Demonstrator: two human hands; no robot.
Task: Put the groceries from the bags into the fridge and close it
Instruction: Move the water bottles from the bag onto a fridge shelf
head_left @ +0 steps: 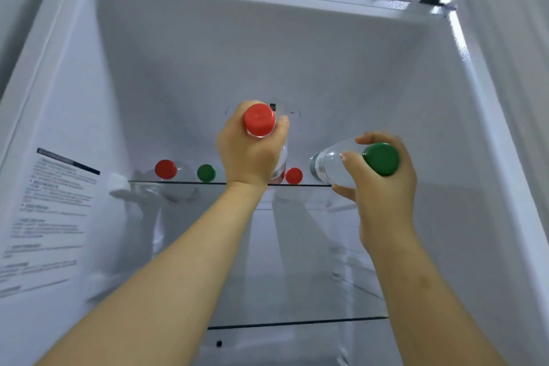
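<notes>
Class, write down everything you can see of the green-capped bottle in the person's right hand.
The green-capped bottle is clear, plastic-looking, with a green cap facing the camera and a teal label band farther down. It is tilted, base pointing into the fridge, near the right end of the upper glass shelf. The right hand grips its neck end. Shelf contact unclear.

A clear plastic red-capped bottle (259,119) is held upright inside the open white fridge (267,53). At its four o'clock a clear green-capped bottle (329,166) lies tilted, base toward nine o'clock.
</notes>
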